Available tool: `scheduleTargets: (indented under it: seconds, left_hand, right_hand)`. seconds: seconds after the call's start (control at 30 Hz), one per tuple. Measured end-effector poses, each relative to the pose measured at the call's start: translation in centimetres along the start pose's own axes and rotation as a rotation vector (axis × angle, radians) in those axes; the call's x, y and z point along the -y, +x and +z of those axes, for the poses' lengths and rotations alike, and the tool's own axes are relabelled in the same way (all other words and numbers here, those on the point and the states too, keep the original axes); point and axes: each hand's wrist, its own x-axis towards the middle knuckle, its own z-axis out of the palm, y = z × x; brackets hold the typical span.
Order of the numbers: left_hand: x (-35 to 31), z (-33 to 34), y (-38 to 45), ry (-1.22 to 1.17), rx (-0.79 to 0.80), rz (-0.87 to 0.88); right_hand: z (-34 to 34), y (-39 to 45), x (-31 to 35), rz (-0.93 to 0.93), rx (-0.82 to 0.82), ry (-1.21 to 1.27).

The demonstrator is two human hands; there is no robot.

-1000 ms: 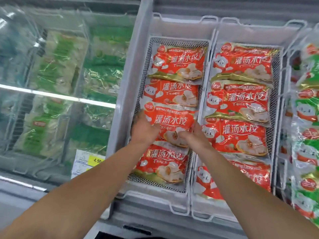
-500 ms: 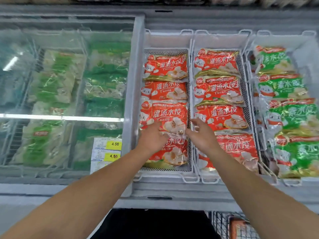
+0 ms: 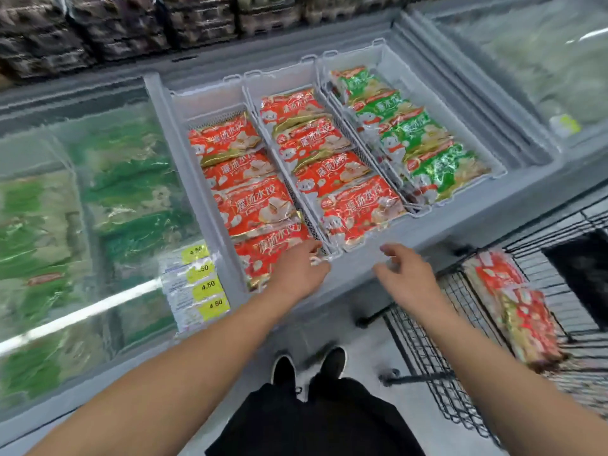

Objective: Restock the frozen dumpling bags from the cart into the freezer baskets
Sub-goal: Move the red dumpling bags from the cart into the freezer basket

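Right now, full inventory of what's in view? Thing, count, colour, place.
red dumpling bags: about eight, red, four each in the left and middle freezer baskets
green dumpling bags: about four, green, right basket
freezer baskets: three, white, side by side in the open freezer section
red bags in cart: a stack, count unclear, red, standing in the cart
cart: one, black wire, right of the person
price labels: four, yellow, on the glass lid left of the baskets
green packs under glass: count unclear, green, left freezer section
shoes: two, black, on the floor
left hand: empty, over the near end of the left basket
right hand: empty, over the freezer's front rim
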Motion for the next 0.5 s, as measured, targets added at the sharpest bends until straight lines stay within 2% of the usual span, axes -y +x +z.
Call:
scheduleTargets:
  seconds: [0.3, 0.5]
  left_hand:
    - [-6.5, 10.7, -5.6, 0.151, 0.209, 0.213]
    - [-11.4, 21.4, -12.1, 0.239, 0.296, 0.307]
  right_hand:
    - [-3.9, -12.2, -12.2, 0.3, -0.171, 0.052]
    - [-7.0, -22.0, -23.4, 0.471, -0.293, 0.134]
